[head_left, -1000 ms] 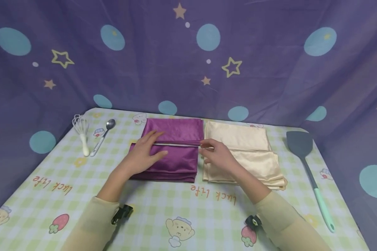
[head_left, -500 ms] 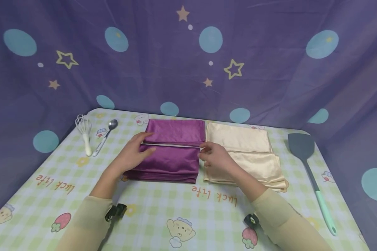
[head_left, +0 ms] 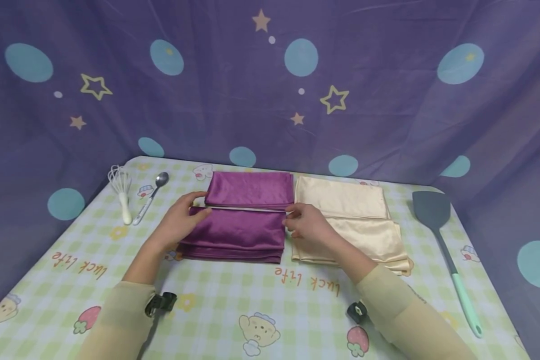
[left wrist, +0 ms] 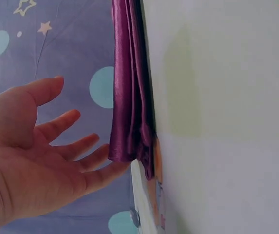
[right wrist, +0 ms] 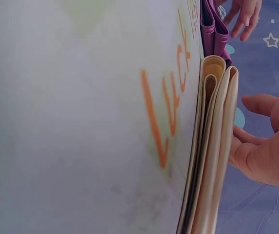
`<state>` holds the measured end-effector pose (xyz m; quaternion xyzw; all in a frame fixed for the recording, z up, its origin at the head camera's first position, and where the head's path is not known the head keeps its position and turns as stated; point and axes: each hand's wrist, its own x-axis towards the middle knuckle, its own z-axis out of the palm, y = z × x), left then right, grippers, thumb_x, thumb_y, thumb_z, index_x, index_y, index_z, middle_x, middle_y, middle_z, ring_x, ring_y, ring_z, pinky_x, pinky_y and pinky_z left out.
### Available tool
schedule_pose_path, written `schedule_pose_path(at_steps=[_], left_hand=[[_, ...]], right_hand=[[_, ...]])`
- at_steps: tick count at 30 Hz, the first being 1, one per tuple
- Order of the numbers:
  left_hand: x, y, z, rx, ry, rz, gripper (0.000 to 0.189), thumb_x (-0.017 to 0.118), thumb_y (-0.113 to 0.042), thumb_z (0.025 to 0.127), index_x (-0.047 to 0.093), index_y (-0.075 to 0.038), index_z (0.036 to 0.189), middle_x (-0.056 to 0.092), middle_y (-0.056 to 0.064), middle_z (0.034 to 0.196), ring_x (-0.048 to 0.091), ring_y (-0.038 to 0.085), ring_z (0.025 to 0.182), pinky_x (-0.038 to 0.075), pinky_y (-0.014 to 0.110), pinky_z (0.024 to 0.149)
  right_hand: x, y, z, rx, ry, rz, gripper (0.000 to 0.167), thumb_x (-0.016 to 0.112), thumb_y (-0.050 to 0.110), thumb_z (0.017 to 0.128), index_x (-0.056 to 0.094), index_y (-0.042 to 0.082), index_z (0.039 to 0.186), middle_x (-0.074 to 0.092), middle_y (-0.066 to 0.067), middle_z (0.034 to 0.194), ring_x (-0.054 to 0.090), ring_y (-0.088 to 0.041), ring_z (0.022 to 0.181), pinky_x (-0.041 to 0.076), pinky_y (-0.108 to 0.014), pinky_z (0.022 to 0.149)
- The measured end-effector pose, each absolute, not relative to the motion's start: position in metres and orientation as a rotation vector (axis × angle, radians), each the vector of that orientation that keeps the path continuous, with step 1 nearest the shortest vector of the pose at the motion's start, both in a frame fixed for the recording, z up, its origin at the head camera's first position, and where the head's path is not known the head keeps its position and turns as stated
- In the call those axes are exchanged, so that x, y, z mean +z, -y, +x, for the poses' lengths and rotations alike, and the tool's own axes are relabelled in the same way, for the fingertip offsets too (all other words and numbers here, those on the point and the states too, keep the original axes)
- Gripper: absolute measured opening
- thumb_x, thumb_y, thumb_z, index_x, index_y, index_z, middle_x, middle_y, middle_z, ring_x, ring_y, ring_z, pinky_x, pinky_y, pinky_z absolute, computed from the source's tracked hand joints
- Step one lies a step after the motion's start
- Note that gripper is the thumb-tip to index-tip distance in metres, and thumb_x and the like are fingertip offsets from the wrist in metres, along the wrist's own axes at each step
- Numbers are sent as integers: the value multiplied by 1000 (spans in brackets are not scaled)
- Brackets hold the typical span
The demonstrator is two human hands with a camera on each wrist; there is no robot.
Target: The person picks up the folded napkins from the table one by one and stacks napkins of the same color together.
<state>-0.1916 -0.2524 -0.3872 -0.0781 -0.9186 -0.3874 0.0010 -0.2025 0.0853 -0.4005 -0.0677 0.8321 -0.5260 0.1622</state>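
Observation:
Two folded purple satin cloths lie one behind the other, the back one (head_left: 252, 187) a little apart from the front one (head_left: 238, 230). My left hand (head_left: 175, 220) is at their left edge, fingers spread and slightly bent; in the left wrist view its little finger comes close to the purple folds (left wrist: 127, 97), and contact is unclear. By the right edge of the purple cloths, my right hand (head_left: 310, 222) hovers partly over two folded cream satin cloths, back (head_left: 346, 197) and front (head_left: 373, 240). Its fingers are loosely bent, with nothing visibly held; some fingertips are hidden in the right wrist view.
A white whisk (head_left: 122, 197) and a metal spoon (head_left: 150, 197) lie at the left of the checked tabletop (head_left: 216, 305). At the right lies a grey turner (head_left: 441, 235) with a mint handle. A purple patterned curtain (head_left: 234, 100) hangs behind.
My left hand has slid left from over the purple cloths to their left edge. The right hand has stayed almost in place, and the cloths look unmoved. The head view has shifted slightly.

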Motion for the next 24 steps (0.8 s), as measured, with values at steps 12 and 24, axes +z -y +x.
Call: schedule_pose_path(at_steps=[12,24], left_hand=[[-392,265,-195,-1328,2932,-185,56,58,-15,103,37,1,152,34,33,153,41,52,134,33,60,112],[-402,273,-200,-1361,2955,-152,59,59,0,96,36,7,150,40,33,148,44,50,132,34,58,111]], right_hand=[[-405,-82,-210,-1475,-2385,-201,45,71,2,92,57,-6,134,64,-15,105,69,-24,74,61,-31,65],[-403,-81,-214,-1459,-2392,-192,45,72,-1,91,58,-7,133,61,-10,96,67,-20,70,61,-31,62]])
